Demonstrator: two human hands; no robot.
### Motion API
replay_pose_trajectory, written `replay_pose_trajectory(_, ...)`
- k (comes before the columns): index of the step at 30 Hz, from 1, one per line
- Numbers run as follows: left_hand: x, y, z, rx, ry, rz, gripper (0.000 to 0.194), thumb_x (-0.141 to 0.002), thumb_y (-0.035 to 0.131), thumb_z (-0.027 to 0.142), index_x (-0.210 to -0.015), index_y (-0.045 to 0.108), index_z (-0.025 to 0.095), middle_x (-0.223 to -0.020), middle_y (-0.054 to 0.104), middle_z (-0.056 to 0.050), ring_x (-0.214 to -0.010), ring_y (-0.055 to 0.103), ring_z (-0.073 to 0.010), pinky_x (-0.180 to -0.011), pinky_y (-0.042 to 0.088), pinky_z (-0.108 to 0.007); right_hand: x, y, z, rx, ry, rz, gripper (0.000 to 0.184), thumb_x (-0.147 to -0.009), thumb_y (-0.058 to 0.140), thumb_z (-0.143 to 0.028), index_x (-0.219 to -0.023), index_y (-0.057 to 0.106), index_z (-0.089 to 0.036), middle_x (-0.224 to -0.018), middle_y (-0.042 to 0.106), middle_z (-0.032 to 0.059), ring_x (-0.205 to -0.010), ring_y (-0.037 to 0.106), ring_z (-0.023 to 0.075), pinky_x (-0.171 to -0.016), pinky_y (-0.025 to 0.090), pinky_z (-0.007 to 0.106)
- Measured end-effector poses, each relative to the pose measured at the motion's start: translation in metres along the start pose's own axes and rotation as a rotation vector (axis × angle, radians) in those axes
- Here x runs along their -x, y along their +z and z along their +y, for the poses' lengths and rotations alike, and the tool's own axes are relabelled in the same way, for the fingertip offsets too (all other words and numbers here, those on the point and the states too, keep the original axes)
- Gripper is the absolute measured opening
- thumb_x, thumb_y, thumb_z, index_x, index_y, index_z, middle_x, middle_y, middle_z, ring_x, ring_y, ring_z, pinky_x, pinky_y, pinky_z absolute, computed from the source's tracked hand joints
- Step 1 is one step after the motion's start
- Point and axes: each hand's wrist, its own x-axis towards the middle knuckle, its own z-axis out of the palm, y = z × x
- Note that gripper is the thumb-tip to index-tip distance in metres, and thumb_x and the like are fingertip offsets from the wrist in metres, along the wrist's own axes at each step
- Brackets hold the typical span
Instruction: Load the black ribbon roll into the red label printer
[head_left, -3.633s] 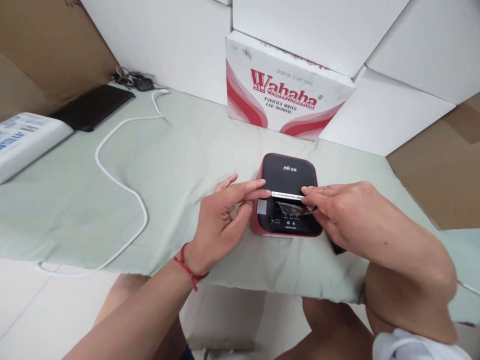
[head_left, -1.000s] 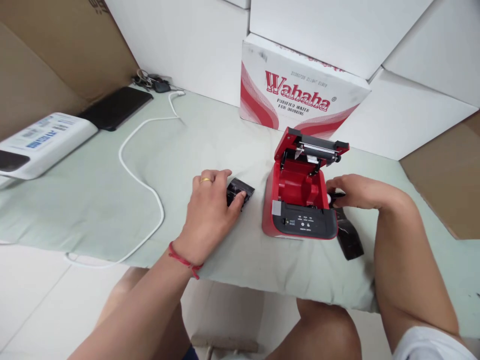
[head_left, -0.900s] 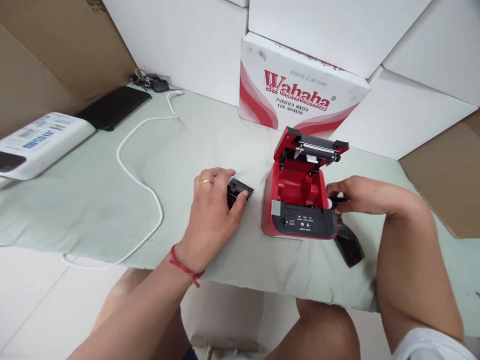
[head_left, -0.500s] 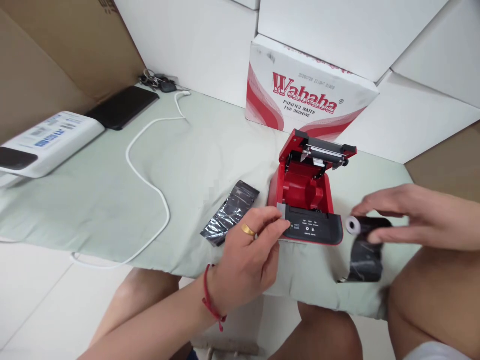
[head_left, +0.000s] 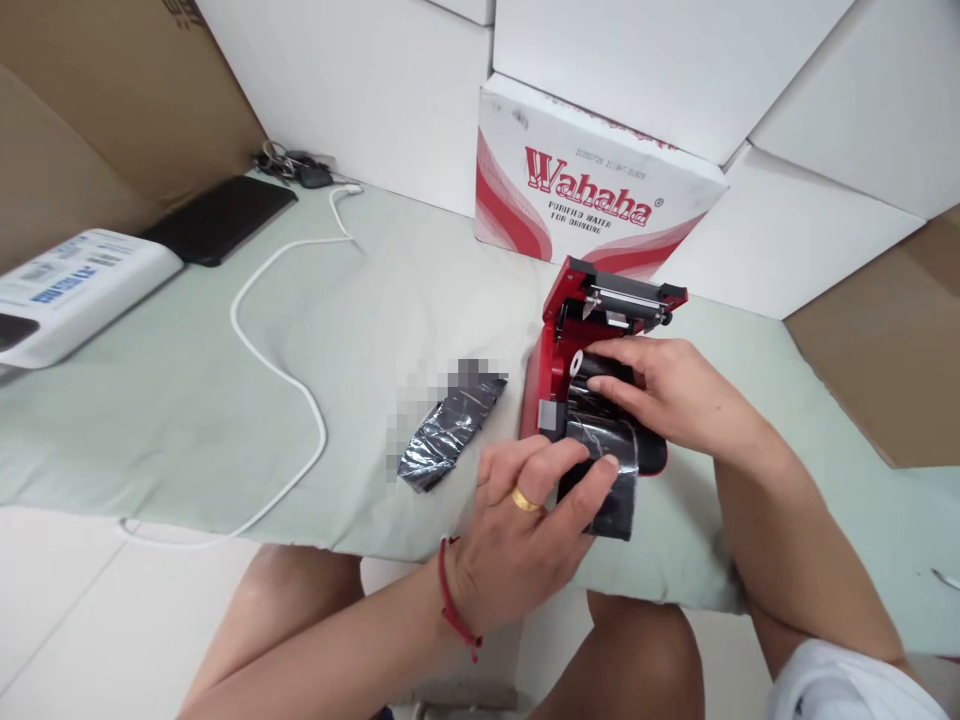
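Observation:
A small red-and-black printer [head_left: 530, 395] stands with its lid [head_left: 626, 295] raised. My right hand [head_left: 671, 385] grips a roll of glossy black film [head_left: 604, 368] with a white core, thumb in front and fingers behind, inside the printer's open bay. From the roll a loose black strip [head_left: 619, 500] runs forward over the printer's front panel and hangs past its edge. My left hand [head_left: 536, 500], with a gold ring, has its bent fingers on this strip; its thumb is hidden. Left of the printer lies a separate crumpled black piece of film [head_left: 454, 430].
A Wahaha carton [head_left: 592, 190] stands behind the printer against white boxes. At the left are a white device [head_left: 97, 290], a black phone-like slab [head_left: 225, 220], keys [head_left: 300, 168] and a white cable [head_left: 277, 370] curving over the pale green cloth [head_left: 375, 330].
My right hand has carried the black film roll leftward from beside the printer into its bay. The loose strip now lies over the front panel, and my left fingers have moved onto it.

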Motion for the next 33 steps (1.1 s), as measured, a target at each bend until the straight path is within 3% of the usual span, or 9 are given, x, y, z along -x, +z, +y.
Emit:
replay_pose_trajectory(4, -0.002, -0.003, 0.001, 0.034, 0.016, 0.008, 0.027, -0.098, 0.059, 0.009, -0.119, 0.071, 0.020, -0.101, 0.074, -0.006, -0.101, 0.062, -0.0212, -0.094, 0.047, -0.038, -0.001, 0.007, -0.002, 0.045, 0.016, -0.042, 0.032, -0.100, 0.063, -0.029, -0.128, 0.078, -0.027, -0.128, 0.083, 0.0062, -0.113, 0.079, 0.0304, -0.100, 0.060, 0.045)
replay_pose_trajectory(12, -0.007, -0.013, -0.002, 0.075, 0.049, 0.046, 0.027, -0.095, 0.061, 0.005, -0.115, 0.073, 0.019, -0.097, 0.079, -0.003, -0.101, 0.061, -0.0206, -0.096, 0.047, -0.038, -0.005, 0.012, -0.002, 0.024, 0.090, 0.012, 0.036, -0.102, 0.061, -0.037, -0.134, 0.076, -0.025, -0.121, 0.085, 0.0061, -0.100, 0.081, 0.0289, -0.088, 0.061, 0.043)
replay_pose_trajectory(15, -0.007, -0.014, -0.003, 0.070, 0.062, 0.039, 0.027, -0.095, 0.062, 0.005, -0.115, 0.074, 0.019, -0.098, 0.080, -0.003, -0.103, 0.059, -0.0205, -0.098, 0.048, -0.037, -0.003, 0.009, -0.005, 0.045, 0.031, 0.034, 0.038, -0.105, 0.057, -0.036, -0.137, 0.074, -0.025, -0.132, 0.081, 0.0066, -0.111, 0.080, 0.0302, -0.097, 0.061, 0.046)
replay_pose_trajectory(18, -0.007, -0.012, -0.003, 0.067, 0.062, 0.028, 0.029, -0.096, 0.060, 0.005, -0.115, 0.075, 0.020, -0.100, 0.079, -0.004, -0.107, 0.061, -0.0205, -0.102, 0.048, -0.037, 0.008, -0.002, -0.010, -0.070, -0.064, 0.037, 0.032, -0.106, 0.058, -0.036, -0.129, 0.077, -0.027, -0.126, 0.083, 0.0039, -0.104, 0.081, 0.0248, -0.091, 0.063, 0.038)
replay_pose_trajectory(20, -0.006, -0.010, -0.003, 0.080, 0.062, 0.035, 0.029, -0.097, 0.059, 0.005, -0.115, 0.075, 0.020, -0.101, 0.079, -0.004, -0.108, 0.061, -0.0206, -0.103, 0.047, -0.037, 0.018, -0.011, -0.012, -0.155, -0.074, 0.158, 0.025, -0.107, 0.059, -0.038, -0.113, 0.081, -0.028, -0.111, 0.086, 0.0019, -0.093, 0.081, 0.0221, -0.083, 0.064, 0.034)
replay_pose_trajectory(22, -0.005, -0.009, -0.003, 0.100, 0.067, 0.040, 0.029, -0.097, 0.060, 0.005, -0.116, 0.075, 0.019, -0.100, 0.079, -0.004, -0.108, 0.062, -0.0209, -0.103, 0.047, -0.037, 0.024, -0.018, -0.010, -0.169, -0.054, 0.445, 0.023, -0.107, 0.060, -0.038, -0.106, 0.081, -0.029, -0.103, 0.086, 0.0025, -0.090, 0.080, 0.0232, -0.082, 0.064, 0.036)
replay_pose_trajectory(25, -0.005, -0.007, -0.003, 0.123, 0.075, 0.039, 0.029, -0.095, 0.062, 0.004, -0.117, 0.075, 0.017, -0.098, 0.079, -0.005, -0.107, 0.062, -0.0210, -0.103, 0.047, -0.038, 0.022, -0.020, 0.001, 0.008, -0.040, 0.760, 0.031, -0.109, 0.058, -0.037, -0.134, 0.074, -0.032, -0.131, 0.080, 0.0081, -0.115, 0.075, 0.0315, -0.101, 0.061, 0.049)
replay_pose_trajectory(29, -0.006, -0.007, -0.003, 0.130, 0.090, 0.050, 0.027, -0.099, 0.058, 0.005, -0.115, 0.077, 0.017, -0.098, 0.079, -0.005, -0.108, 0.062, -0.0205, -0.101, 0.047, -0.038, 0.008, -0.017, 0.017, 0.114, -0.063, 0.572, 0.050, -0.110, 0.053, -0.042, -0.157, 0.057, -0.027, -0.155, 0.066, 0.0134, -0.147, 0.058, 0.0362, -0.121, 0.048, 0.059)
replay_pose_trajectory(33, -0.006, -0.008, -0.003, 0.133, 0.097, 0.050, 0.027, -0.100, 0.060, 0.006, -0.115, 0.077, 0.019, -0.099, 0.081, -0.003, -0.106, 0.063, -0.0196, -0.101, 0.049, -0.037, 0.016, -0.027, 0.014, 0.063, -0.030, 0.442, 0.042, -0.111, 0.050, -0.047, -0.140, 0.072, -0.026, -0.137, 0.079, 0.0091, -0.128, 0.074, 0.0313, -0.112, 0.057, 0.046)
